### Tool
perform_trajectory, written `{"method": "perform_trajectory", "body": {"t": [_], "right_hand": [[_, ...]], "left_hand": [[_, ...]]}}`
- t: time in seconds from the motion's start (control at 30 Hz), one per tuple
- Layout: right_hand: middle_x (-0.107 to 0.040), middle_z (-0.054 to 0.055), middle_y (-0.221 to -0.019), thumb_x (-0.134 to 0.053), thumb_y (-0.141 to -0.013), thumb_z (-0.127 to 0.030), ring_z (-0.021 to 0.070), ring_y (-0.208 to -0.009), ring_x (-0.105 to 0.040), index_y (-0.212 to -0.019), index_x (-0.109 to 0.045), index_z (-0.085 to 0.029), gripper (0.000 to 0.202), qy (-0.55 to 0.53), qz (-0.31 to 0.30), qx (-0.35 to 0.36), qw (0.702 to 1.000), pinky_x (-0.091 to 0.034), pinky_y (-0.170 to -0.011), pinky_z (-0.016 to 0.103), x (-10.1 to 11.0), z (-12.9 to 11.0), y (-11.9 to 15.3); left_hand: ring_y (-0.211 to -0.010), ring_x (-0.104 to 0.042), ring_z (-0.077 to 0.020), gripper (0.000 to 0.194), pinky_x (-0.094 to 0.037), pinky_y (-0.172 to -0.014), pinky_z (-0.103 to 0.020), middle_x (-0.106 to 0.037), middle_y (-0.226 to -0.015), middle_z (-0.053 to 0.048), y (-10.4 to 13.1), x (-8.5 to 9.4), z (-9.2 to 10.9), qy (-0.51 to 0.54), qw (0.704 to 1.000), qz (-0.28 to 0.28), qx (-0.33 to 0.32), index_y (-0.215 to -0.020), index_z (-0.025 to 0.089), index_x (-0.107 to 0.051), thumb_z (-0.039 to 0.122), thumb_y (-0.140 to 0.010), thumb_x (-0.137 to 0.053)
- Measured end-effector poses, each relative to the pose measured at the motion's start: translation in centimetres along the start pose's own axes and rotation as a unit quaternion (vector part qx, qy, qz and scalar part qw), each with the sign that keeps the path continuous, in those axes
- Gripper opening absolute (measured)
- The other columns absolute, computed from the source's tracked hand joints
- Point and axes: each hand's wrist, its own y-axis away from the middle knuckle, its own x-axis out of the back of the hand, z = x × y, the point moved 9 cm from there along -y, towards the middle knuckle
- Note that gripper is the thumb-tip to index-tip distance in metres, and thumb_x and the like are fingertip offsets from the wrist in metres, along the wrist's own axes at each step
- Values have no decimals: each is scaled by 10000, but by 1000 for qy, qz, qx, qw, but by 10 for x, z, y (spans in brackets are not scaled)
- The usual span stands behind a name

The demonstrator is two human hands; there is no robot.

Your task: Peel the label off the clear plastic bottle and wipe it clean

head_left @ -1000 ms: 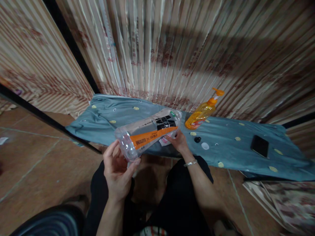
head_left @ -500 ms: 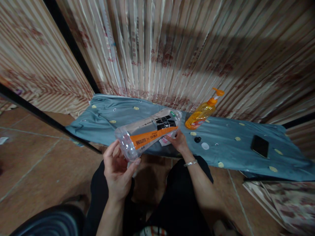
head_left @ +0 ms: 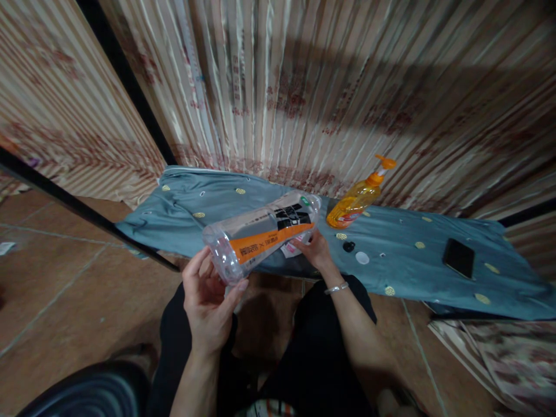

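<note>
A clear plastic bottle (head_left: 264, 231) with an orange and black label lies tilted across my two hands, above the blue cloth. My left hand (head_left: 212, 301) grips its near, left end between thumb and fingers. At the far, right end, my right hand (head_left: 316, 250), with a silver bracelet at the wrist, is closed against the bottle's lower side; some of its fingers are hidden behind the plastic. A small white and pink piece (head_left: 291, 248), perhaps a wrapper, shows beneath the bottle beside my right fingers. What it is exactly I cannot tell.
On the blue cloth (head_left: 412, 269) stands a pump bottle of orange liquid (head_left: 354, 202). Near it lie a small black cap (head_left: 348, 247) and a white disc (head_left: 362, 258). A dark phone (head_left: 459, 258) rests farther right. Black poles (head_left: 130, 87) and a striped curtain (head_left: 269, 87) border the surface.
</note>
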Motion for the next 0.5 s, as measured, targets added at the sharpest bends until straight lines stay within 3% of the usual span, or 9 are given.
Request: {"method": "perform_trajectory", "body": {"t": [0.5], "right_hand": [[-728, 94, -939, -697, -682, -557, 288, -838, -696, -1093, -594, -173, 572, -2, 1, 12, 1000, -550, -737, 411, 0, -1, 0]], "left_hand": [[-1065, -659, -244, 686, -588, -826, -327, -665, -1091, -61, 0, 0, 1, -10, 1000, -1, -2, -1259, 282, -554, 163, -653, -852]]}}
